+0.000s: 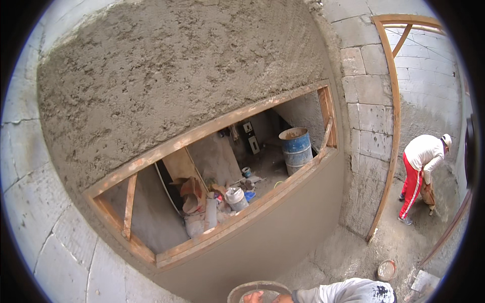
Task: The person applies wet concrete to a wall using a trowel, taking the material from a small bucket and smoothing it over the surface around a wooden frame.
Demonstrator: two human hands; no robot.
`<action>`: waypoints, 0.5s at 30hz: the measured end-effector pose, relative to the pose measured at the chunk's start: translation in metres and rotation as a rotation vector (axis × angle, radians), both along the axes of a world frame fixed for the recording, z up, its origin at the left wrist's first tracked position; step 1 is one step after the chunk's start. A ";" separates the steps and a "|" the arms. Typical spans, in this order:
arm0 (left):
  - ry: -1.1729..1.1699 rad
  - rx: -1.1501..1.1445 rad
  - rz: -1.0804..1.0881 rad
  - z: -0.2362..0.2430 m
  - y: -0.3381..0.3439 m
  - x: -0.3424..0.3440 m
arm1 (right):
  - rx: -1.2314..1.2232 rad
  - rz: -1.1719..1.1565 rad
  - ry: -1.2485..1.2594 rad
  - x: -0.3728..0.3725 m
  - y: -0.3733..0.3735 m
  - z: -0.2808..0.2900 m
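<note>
At the lower edge, my left hand (pixel 254 297) shows only its curled fingers, over the opening of a round grey tub (pixel 246 287). Whatever those fingers close on is cut off by the picture's edge. Close beside it, my right hand (pixel 283 299) is at the tub's right side, mostly out of the picture, its fingers hidden. A light grey sleeve (pixel 333 291) with a dark print covers my right arm. Behind the tub rises a plastered wall (pixel 242 237), smooth in its lower part. Above the window opening, the wet grey plaster (pixel 182 76) is rough and lumpy.
A wooden frame (pixel 212 139) lines the window opening. Through it show a blue drum (pixel 296 151), a white bucket (pixel 236 199) and sacks. At right, a person (pixel 422 166) bends over a sack (pixel 428 197) beyond a wooden doorframe (pixel 395 101). A small bucket (pixel 387 270) stands on the floor.
</note>
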State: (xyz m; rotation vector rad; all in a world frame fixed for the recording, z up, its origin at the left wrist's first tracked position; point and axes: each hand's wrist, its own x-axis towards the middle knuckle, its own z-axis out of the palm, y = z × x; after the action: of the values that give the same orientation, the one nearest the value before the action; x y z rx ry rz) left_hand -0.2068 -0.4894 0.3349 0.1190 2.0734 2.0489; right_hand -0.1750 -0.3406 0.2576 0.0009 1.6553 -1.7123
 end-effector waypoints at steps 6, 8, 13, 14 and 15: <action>-0.216 0.165 0.047 -0.043 -0.012 -0.036 | -0.340 -0.080 -0.149 0.033 0.030 0.021; -0.341 0.260 0.045 -0.029 -0.013 -0.039 | -0.380 -0.121 -0.177 0.041 0.043 0.028; -0.611 0.523 0.272 0.086 0.004 -0.016 | -0.605 -0.172 -0.235 0.048 0.081 0.049; -0.625 0.580 0.301 0.080 0.000 -0.020 | -0.722 -0.169 -0.223 0.051 0.090 0.050; -0.638 0.638 0.330 0.074 -0.005 -0.024 | -0.807 -0.236 -0.265 0.055 0.101 0.054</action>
State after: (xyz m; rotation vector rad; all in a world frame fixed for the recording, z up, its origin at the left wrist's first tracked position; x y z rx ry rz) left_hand -0.2305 -0.4948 0.4085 -0.7188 1.0788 2.4294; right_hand -0.1205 -0.2401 0.3112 0.0380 0.7159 -2.3358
